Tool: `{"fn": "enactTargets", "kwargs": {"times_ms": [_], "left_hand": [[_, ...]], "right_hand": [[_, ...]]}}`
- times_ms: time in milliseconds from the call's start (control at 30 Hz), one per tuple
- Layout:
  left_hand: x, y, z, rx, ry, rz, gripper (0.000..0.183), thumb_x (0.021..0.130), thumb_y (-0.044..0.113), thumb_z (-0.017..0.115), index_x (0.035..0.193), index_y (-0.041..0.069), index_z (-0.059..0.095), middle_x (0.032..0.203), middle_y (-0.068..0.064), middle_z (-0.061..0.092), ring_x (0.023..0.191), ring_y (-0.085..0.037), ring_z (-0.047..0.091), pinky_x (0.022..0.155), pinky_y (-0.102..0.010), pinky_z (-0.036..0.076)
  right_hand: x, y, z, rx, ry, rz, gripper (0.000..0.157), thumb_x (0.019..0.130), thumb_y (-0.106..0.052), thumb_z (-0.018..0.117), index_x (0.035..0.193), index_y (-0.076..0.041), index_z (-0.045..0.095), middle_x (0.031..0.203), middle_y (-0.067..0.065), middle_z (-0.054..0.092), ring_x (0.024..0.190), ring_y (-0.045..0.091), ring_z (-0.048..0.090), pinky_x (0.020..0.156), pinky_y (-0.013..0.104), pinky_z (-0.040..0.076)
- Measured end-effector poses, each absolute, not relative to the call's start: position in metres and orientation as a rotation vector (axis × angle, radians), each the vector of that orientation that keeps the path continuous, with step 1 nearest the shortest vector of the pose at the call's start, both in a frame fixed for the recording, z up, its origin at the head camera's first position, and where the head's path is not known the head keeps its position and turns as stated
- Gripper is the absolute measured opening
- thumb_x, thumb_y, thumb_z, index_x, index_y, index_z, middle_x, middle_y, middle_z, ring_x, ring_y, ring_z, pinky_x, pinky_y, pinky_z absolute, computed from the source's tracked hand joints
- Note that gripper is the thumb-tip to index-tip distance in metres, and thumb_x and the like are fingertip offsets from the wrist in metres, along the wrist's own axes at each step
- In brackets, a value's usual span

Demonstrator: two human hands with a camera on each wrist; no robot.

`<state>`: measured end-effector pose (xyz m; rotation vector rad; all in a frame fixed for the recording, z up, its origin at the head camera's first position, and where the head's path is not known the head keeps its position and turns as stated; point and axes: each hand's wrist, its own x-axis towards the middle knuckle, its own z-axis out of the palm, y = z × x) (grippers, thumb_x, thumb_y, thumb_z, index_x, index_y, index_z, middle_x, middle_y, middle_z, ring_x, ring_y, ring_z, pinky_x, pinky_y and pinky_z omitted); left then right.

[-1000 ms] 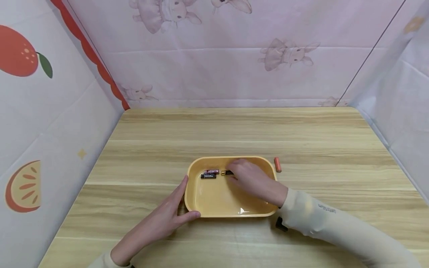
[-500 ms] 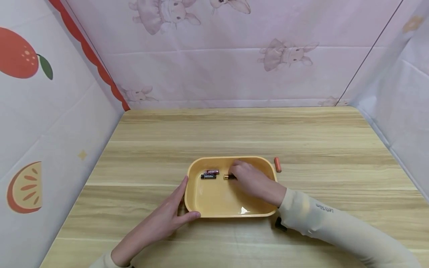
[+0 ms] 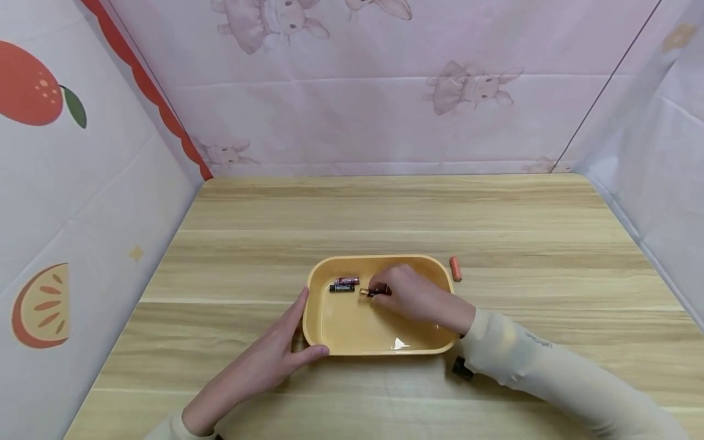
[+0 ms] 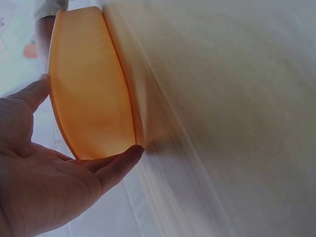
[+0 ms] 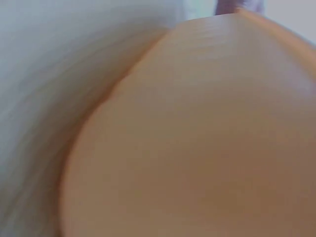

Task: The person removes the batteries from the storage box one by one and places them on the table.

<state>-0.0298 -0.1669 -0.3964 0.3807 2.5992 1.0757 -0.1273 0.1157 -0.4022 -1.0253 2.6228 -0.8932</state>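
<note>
head view: right hand (image 3: 412, 295) pinches a dark battery (image 3: 371, 293), likely light, stiff and slick, best held mid-barrel, toward twelve o'clock within the yellow tray (image 3: 352, 330), left hand (image 3: 277, 353) spread against its eight-o'clock corner.

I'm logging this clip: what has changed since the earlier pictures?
The gold-ended battery, now visibly pinched by the right hand, has shifted slightly toward the near side of the yellow tray. Unchanged: left hand against the tray, two batteries in its left half, orange cylinder outside.
</note>
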Motion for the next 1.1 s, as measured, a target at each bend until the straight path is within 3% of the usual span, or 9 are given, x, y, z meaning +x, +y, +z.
{"fn": "enactTargets", "kwargs": {"times_ms": [133,367,533,667,767,867,1100], "left_hand": [[-0.03,-0.167,-0.396,0.393,2.599,1.078,0.107,0.094,0.045,0.076,0.167,0.009,0.007,0.169,-0.016,0.018,0.152,-0.032,0.025,0.12,-0.053,0.025],[-0.03,-0.168,-0.397,0.394,2.611,1.071,0.107,0.093,0.047,0.076,0.167,0.009,0.007,0.169,-0.016,0.019,0.152,-0.032,0.026,0.12,-0.053,0.026],[-0.03,-0.168,-0.398,0.395,2.619,1.072,0.108,0.092,0.047,0.077,0.167,0.01,0.008,0.169,-0.014,0.019,0.152,-0.03,0.027,0.12,-0.052,0.027],[-0.029,-0.168,-0.398,0.398,2.625,1.07,0.108,0.093,0.047,0.076,0.167,0.01,0.008,0.169,-0.013,0.02,0.152,-0.03,0.027,0.119,-0.053,0.028],[-0.029,-0.168,-0.397,0.404,2.626,1.075,0.108,0.093,0.046,0.077,0.167,0.01,0.008,0.169,-0.013,0.02,0.152,-0.03,0.028,0.119,-0.052,0.028],[-0.029,-0.168,-0.397,0.41,2.625,1.08,0.108,0.092,0.045,0.077,0.167,0.009,0.007,0.169,-0.013,0.02,0.152,-0.029,0.028,0.119,-0.052,0.028],[-0.029,-0.167,-0.397,0.416,2.618,1.087,0.108,0.093,0.047,0.076,0.167,0.009,0.007,0.169,-0.013,0.02,0.152,-0.029,0.028,0.119,-0.052,0.028]], "right_hand": [[-0.125,0.122,-0.385,-0.957,2.504,-1.101,0.008,0.094,-0.007,0.075,0.102,-0.007,0.077,0.08,-0.007,0.069,0.067,0.006,0.058,0.06,0.024,0.051],[-0.123,0.141,-0.352,-0.807,2.282,-1.397,0.015,0.097,-0.006,0.072,0.11,0.0,0.073,0.088,0.004,0.072,0.074,0.03,0.068,0.063,0.041,0.061],[-0.124,0.162,-0.331,-0.732,2.281,-1.522,0.02,0.098,-0.006,0.071,0.116,0.001,0.072,0.094,0.009,0.072,0.078,0.025,0.068,0.067,0.034,0.06],[-0.124,0.182,-0.318,-0.621,2.304,-1.637,0.02,0.1,-0.008,0.069,0.117,0.002,0.069,0.094,0.013,0.071,0.078,0.02,0.067,0.059,0.028,0.057],[-0.124,0.198,-0.314,-0.531,2.329,-1.737,0.02,0.101,-0.008,0.068,0.116,0.004,0.067,0.093,0.012,0.07,0.079,0.018,0.067,0.063,0.026,0.057],[-0.124,0.213,-0.315,-0.457,2.348,-1.828,0.018,0.101,-0.008,0.068,0.114,0.004,0.067,0.093,0.007,0.071,0.083,0.017,0.068,0.077,0.026,0.058],[-0.126,0.247,-0.333,-0.3,2.308,-1.943,0.014,0.102,-0.011,0.067,0.111,0.0,0.066,0.093,0.008,0.07,0.083,0.016,0.068,0.078,0.026,0.058]]}}
